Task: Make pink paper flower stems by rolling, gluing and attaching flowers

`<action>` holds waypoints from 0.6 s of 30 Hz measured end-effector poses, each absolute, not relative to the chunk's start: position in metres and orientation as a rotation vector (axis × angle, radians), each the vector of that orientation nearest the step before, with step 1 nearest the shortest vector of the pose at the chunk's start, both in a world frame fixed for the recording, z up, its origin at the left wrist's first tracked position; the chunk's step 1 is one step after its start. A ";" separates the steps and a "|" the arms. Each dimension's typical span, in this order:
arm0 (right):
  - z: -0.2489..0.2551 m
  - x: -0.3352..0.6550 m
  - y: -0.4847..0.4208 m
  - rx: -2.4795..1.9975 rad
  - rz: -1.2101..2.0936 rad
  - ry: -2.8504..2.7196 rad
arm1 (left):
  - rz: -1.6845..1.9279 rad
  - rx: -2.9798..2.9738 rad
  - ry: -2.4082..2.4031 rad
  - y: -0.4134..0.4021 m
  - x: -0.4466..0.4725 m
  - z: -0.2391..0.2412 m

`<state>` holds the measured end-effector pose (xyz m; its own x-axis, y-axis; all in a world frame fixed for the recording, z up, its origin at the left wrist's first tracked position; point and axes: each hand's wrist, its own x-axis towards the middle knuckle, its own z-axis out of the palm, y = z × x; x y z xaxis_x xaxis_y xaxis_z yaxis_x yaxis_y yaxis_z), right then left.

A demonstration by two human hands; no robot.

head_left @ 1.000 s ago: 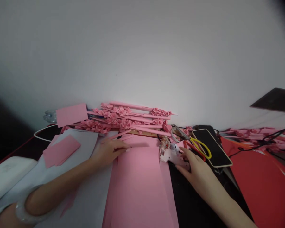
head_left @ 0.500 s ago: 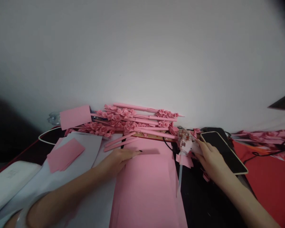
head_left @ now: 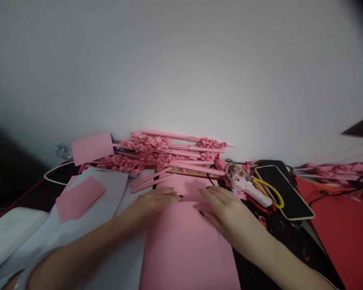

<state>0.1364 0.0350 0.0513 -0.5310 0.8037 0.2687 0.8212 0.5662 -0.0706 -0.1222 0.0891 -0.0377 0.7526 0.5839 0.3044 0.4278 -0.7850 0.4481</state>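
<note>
A long pink paper sheet (head_left: 184,249) lies in front of me on the table. My left hand (head_left: 154,203) rests flat on its far left part, fingers stretched out. My right hand (head_left: 224,211) lies flat on its far right part, fingers apart, holding nothing. Just right of that hand a white glue gun (head_left: 246,183) lies on the table beside yellow-handled scissors (head_left: 268,189).
Pink rolled paper sticks with paper flowers (head_left: 169,151) are stacked against the wall. A black phone (head_left: 282,189) lies at right, beside red paper (head_left: 339,225). Smaller pink paper pieces (head_left: 78,197) rest on white sheets (head_left: 109,189) at left, near a white case (head_left: 9,231).
My right hand let go of the glue gun, leaving it by the scissors, and moved left onto the pink sheet. My left hand stayed on the sheet.
</note>
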 end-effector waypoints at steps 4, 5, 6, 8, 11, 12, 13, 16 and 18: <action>0.029 0.122 0.043 -1.455 0.004 -2.696 | 0.594 2.663 0.817 0.086 -0.124 -0.037; 0.025 0.123 0.044 -1.472 -0.002 -2.690 | 0.603 2.681 0.833 0.086 -0.124 -0.035; 0.023 0.125 0.044 -1.473 -0.012 -2.676 | 0.627 2.690 0.852 0.085 -0.123 -0.032; 0.020 0.128 0.042 -1.429 -0.032 -2.644 | 0.724 2.673 0.915 0.084 -0.121 -0.026; 0.016 0.131 0.039 -1.312 -0.085 -2.617 | 0.794 2.673 0.989 0.082 -0.117 -0.019; 0.015 0.131 0.038 -1.274 -0.111 -2.605 | 0.781 2.708 0.963 0.081 -0.116 -0.019; 0.013 0.132 0.037 -1.232 -0.138 -2.594 | 0.782 2.755 0.900 0.081 -0.116 -0.019; 0.008 0.132 0.036 -1.148 -0.192 -2.587 | 0.802 2.878 0.739 0.081 -0.114 -0.024; 0.005 0.132 0.037 -1.164 -0.213 -2.598 | 0.758 2.932 0.711 0.082 -0.114 -0.026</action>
<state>0.1315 0.0366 0.0047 -0.6332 0.7061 0.3170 0.7483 0.6631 0.0175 -0.1145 0.0816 -0.0265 0.7768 0.4385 0.4520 0.4233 -0.8950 0.1407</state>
